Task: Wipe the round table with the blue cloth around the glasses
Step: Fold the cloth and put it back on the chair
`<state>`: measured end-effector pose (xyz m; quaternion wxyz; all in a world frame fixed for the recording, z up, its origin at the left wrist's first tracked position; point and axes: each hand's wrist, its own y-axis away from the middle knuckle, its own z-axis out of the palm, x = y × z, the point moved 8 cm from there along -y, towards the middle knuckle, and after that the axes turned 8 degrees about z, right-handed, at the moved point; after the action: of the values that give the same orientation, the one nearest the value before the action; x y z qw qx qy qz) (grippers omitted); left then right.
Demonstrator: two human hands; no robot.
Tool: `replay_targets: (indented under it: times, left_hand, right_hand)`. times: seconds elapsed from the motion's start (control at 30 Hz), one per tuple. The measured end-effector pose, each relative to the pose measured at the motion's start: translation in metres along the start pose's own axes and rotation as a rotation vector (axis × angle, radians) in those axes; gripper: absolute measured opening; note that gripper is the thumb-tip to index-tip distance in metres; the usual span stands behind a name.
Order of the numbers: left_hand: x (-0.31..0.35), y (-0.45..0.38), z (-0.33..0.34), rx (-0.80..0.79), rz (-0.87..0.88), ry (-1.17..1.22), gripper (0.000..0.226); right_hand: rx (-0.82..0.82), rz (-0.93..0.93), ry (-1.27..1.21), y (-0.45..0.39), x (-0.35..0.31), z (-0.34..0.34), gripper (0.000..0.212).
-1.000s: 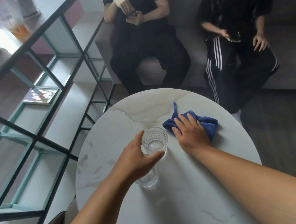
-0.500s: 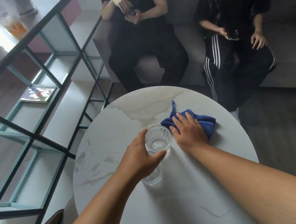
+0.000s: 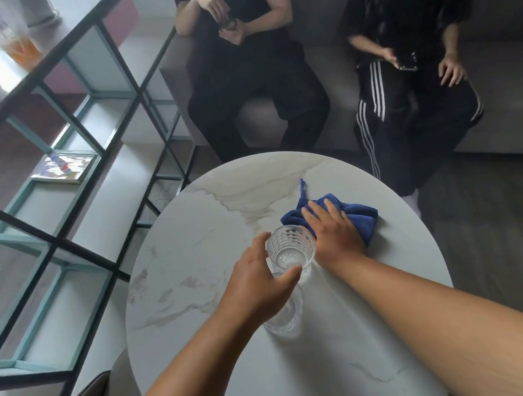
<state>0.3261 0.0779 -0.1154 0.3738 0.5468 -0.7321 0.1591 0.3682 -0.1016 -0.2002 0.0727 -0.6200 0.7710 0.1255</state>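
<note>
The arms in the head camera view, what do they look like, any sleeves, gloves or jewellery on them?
Both forearms are bare as far as the picture shows: no sleeves in view. The left hand and the right hand wear no gloves, and no watch, bracelet or ring is visible on the wrists or fingers.

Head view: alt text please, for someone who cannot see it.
The left hand grips a clear glass on a round marble table while the right hand presses a blue cloth flat beside it. Two seated people face the table.
</note>
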Motion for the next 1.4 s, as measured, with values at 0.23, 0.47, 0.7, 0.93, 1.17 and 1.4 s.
replay_targets:
  times: [0.23, 0.47, 0.7, 0.93, 1.17, 1.4]
  left_hand:
    - [0.0, -0.002, -0.029, 0.023, -0.048, 0.001, 0.07]
    - [0.015, 0.017, -0.078, 0.083, -0.021, 0.022, 0.06]
    - [0.074, 0.073, -0.094, 0.086, 0.117, 0.151, 0.042]
    - [0.182, 0.146, -0.002, -0.423, 0.258, 0.323, 0.032]
    - [0.193, 0.177, -0.019, -0.204, 0.217, 0.505, 0.018]
    - [0.184, 0.224, -0.064, -0.38, 0.072, 0.937, 0.032]
  right_hand:
    - [0.018, 0.041, -0.004, 0.007, 0.015, -0.005, 0.068]
    - [0.059, 0.27, -0.317, 0.055, 0.062, -0.037, 0.027]
    - [-0.046, 0.841, -1.421, 0.161, 0.092, -0.1, 0.04]
    - [0.077, 0.732, -1.717, 0.258, 0.043, -0.174, 0.041]
    - [0.072, 0.34, -1.825, 0.296, -0.032, -0.228, 0.044]
    - [-0.256, 0.375, -1.671, 0.336, -0.049, -0.228, 0.043]
